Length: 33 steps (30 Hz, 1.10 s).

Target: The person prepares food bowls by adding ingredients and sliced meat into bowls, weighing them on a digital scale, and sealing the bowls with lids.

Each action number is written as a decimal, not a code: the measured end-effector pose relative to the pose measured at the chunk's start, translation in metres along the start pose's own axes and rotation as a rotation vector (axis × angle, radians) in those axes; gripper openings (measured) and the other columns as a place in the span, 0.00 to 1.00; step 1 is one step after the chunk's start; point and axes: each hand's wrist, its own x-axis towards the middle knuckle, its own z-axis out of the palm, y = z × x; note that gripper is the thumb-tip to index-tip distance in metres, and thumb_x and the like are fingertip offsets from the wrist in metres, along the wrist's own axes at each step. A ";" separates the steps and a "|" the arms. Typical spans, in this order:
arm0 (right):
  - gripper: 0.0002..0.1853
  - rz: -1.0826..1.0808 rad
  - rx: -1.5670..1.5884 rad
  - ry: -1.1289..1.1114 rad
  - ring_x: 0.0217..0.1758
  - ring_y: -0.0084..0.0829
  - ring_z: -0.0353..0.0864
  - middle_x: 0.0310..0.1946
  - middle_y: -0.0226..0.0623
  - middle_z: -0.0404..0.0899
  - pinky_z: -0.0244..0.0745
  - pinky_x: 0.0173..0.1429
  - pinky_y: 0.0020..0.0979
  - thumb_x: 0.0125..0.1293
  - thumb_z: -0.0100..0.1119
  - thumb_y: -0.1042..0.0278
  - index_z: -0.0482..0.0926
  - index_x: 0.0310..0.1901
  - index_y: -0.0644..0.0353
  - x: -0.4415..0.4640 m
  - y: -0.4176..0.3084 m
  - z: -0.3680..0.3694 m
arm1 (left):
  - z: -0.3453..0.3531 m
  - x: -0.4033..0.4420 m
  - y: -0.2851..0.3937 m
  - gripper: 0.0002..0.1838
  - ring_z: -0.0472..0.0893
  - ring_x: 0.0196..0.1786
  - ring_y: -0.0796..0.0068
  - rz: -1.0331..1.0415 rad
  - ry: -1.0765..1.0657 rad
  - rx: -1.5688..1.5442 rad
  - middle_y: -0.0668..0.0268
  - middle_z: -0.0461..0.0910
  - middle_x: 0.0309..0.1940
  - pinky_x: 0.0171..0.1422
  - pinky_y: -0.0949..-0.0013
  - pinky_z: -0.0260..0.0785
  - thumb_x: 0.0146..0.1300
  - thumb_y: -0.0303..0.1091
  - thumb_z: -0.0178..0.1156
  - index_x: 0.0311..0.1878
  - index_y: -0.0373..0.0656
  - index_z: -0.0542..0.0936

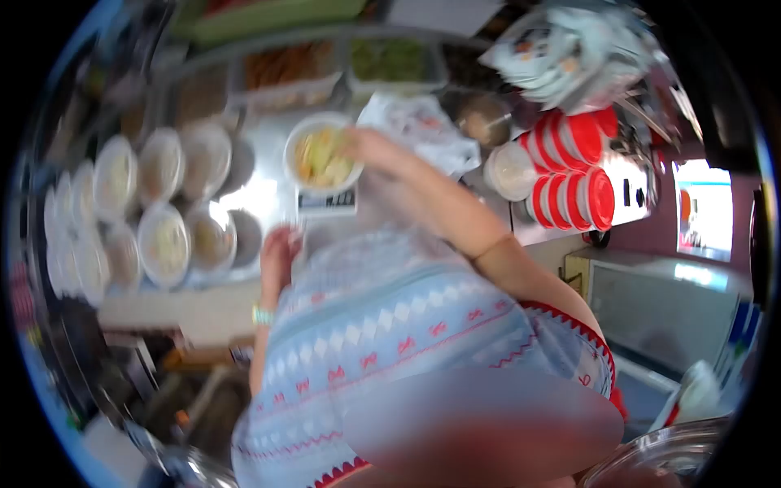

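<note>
Filled bowl (290, 159) apparently on scale (327, 203). Right hand (373, 150) above scale, at bowl's rim, grip blurred, can't tell; left hand (281, 246) near scale, grip unclear. Light touch likely best for true reading.

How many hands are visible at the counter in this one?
2. The right hand is at the right rim of the white bowl; the left hand is below and left of the scale. No other hand can be made out, though blurred edges could hide one.

Blur hides whether the right fingers (351, 145) touch the white bowl (291, 160).
</note>
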 end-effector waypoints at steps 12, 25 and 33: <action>0.25 0.097 -0.290 0.008 0.45 0.42 0.83 0.41 0.46 0.83 0.75 0.50 0.37 0.61 0.63 0.50 0.77 0.52 0.62 0.000 -0.008 -0.011 | 0.014 -0.016 0.006 0.14 0.79 0.51 0.71 -0.042 0.044 0.000 0.63 0.78 0.53 0.58 0.69 0.70 0.70 0.30 0.48 0.56 0.42 0.72; 0.17 -0.056 -0.267 -0.268 0.44 0.45 0.82 0.40 0.46 0.83 0.75 0.50 0.40 0.64 0.57 0.55 0.82 0.49 0.56 0.018 -0.018 0.026 | 0.015 -0.010 0.008 0.14 0.79 0.48 0.76 -0.043 0.051 0.013 0.64 0.79 0.52 0.55 0.71 0.70 0.69 0.28 0.46 0.56 0.42 0.72; 0.14 -0.035 -0.225 -0.270 0.42 0.42 0.83 0.39 0.44 0.84 0.77 0.49 0.37 0.63 0.58 0.60 0.83 0.48 0.55 0.027 -0.022 0.021 | 0.017 -0.009 0.012 0.14 0.79 0.48 0.76 -0.049 0.057 0.015 0.64 0.79 0.52 0.55 0.71 0.70 0.68 0.28 0.46 0.56 0.42 0.72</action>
